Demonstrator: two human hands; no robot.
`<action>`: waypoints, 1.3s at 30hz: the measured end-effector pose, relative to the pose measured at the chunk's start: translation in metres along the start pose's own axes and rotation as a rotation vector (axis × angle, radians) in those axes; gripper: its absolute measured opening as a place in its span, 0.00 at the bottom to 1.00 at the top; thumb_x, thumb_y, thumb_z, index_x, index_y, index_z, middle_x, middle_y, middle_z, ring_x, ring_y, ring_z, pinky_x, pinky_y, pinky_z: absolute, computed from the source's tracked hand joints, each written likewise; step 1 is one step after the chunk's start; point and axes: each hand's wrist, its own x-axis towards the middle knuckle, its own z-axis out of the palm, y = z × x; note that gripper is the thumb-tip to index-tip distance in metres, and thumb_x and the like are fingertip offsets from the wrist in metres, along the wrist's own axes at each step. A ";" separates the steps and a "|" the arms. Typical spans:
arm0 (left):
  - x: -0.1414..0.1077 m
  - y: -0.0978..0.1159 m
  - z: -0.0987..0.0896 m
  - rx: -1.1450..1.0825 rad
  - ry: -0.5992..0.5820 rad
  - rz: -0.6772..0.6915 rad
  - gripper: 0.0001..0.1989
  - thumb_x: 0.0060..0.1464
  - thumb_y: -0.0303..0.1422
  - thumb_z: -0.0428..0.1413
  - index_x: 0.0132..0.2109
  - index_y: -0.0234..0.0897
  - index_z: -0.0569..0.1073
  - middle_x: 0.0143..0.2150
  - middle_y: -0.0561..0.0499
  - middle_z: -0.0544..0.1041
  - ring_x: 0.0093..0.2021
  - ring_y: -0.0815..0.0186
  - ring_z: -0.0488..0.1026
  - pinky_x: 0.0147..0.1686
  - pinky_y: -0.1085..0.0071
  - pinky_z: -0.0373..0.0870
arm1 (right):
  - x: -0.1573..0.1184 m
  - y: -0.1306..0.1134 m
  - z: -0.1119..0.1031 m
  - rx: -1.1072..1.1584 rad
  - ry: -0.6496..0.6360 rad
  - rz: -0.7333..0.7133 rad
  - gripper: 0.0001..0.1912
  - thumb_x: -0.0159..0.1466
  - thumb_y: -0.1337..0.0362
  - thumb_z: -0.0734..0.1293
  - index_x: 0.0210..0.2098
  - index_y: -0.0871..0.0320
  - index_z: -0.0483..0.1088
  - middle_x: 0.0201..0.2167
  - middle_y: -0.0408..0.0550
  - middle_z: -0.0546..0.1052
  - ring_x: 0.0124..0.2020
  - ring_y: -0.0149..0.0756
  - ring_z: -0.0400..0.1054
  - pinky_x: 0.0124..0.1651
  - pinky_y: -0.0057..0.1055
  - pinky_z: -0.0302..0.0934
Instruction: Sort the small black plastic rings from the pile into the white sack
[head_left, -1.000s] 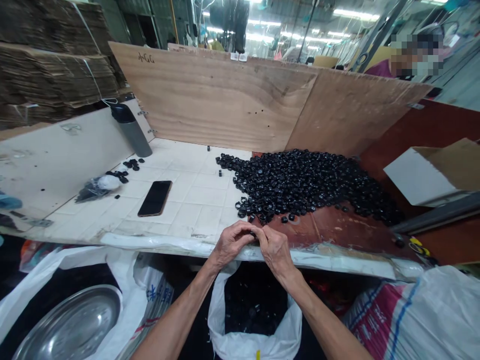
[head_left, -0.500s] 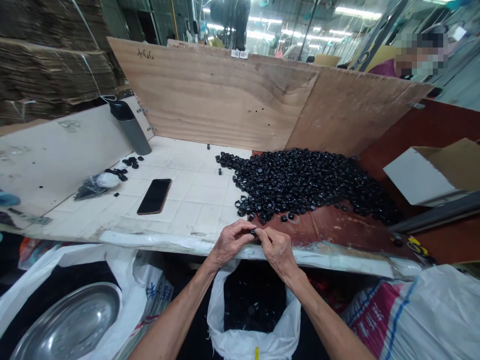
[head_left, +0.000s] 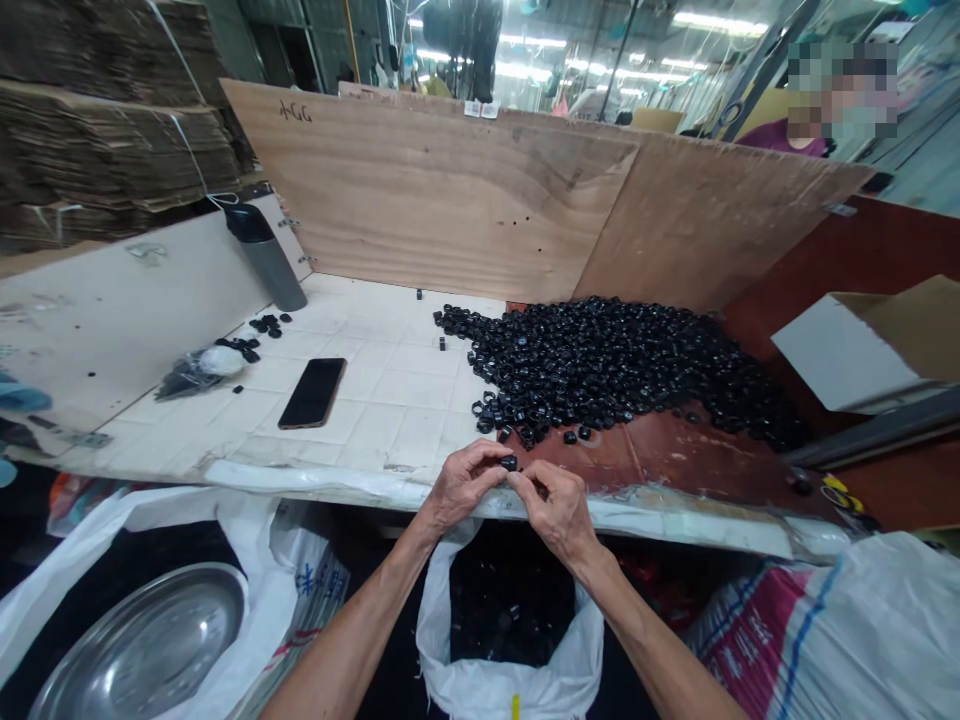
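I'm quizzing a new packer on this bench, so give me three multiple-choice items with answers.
1. Where does the phone lie? A on the white tiled tabletop; B on the brown board; C in the steel basin.
2. What colour is the heap of small ring-shaped pieces? A white; B red; C black.
3. What state is the white plastic bag under the right hand in? A tied shut; B open, with dark pieces inside; C flat and empty.
Answers: 1 A, it rests on the tiles; 2 C, the whole heap shows black; 3 B, its mouth gapes around dark contents.
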 end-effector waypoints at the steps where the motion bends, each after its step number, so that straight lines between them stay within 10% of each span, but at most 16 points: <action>1: 0.001 0.000 0.000 0.001 -0.003 0.000 0.10 0.58 0.33 0.58 0.46 0.35 0.77 0.44 0.44 0.77 0.46 0.60 0.74 0.48 0.65 0.71 | 0.001 0.000 0.000 0.013 0.014 -0.004 0.09 0.65 0.61 0.65 0.30 0.58 0.71 0.26 0.44 0.71 0.25 0.31 0.64 0.30 0.27 0.61; 6: 0.001 0.002 0.001 0.002 -0.064 0.014 0.10 0.59 0.33 0.57 0.47 0.35 0.76 0.45 0.44 0.77 0.46 0.60 0.74 0.48 0.64 0.72 | 0.000 -0.001 0.005 0.109 0.054 0.038 0.07 0.65 0.62 0.63 0.38 0.57 0.72 0.34 0.49 0.75 0.33 0.36 0.71 0.37 0.30 0.67; 14: -0.045 0.017 -0.004 0.258 -0.244 0.146 0.12 0.62 0.28 0.52 0.52 0.38 0.73 0.45 0.44 0.76 0.47 0.60 0.74 0.48 0.65 0.71 | -0.054 -0.015 0.017 0.586 -0.129 0.689 0.14 0.63 0.53 0.65 0.32 0.58 0.68 0.17 0.39 0.69 0.16 0.30 0.63 0.21 0.26 0.61; 17: -0.045 0.025 -0.007 0.355 -0.307 0.034 0.07 0.58 0.32 0.57 0.45 0.38 0.75 0.37 0.48 0.76 0.36 0.64 0.74 0.38 0.69 0.71 | -0.057 -0.001 0.002 0.288 -0.123 0.582 0.16 0.63 0.52 0.64 0.28 0.58 0.69 0.16 0.40 0.68 0.16 0.31 0.62 0.22 0.27 0.58; 21: -0.017 0.021 0.014 0.574 -0.095 -0.035 0.08 0.54 0.35 0.61 0.40 0.38 0.73 0.36 0.50 0.74 0.34 0.63 0.73 0.37 0.68 0.70 | -0.023 0.041 -0.026 -0.208 0.213 0.286 0.11 0.62 0.58 0.65 0.39 0.59 0.72 0.34 0.51 0.75 0.30 0.38 0.69 0.37 0.35 0.65; 27: 0.016 -0.013 0.050 0.818 -0.052 -0.035 0.08 0.53 0.26 0.56 0.42 0.37 0.72 0.42 0.45 0.74 0.42 0.56 0.74 0.41 0.62 0.70 | 0.027 0.083 -0.035 -0.453 0.142 0.172 0.14 0.62 0.65 0.64 0.47 0.60 0.71 0.42 0.55 0.72 0.40 0.44 0.69 0.43 0.37 0.64; 39: 0.016 -0.027 0.038 0.387 0.062 0.034 0.09 0.50 0.24 0.56 0.40 0.37 0.73 0.39 0.50 0.71 0.31 0.69 0.72 0.31 0.73 0.73 | 0.006 0.054 -0.015 0.205 0.013 0.179 0.11 0.63 0.63 0.66 0.44 0.57 0.74 0.37 0.48 0.75 0.32 0.34 0.70 0.35 0.29 0.67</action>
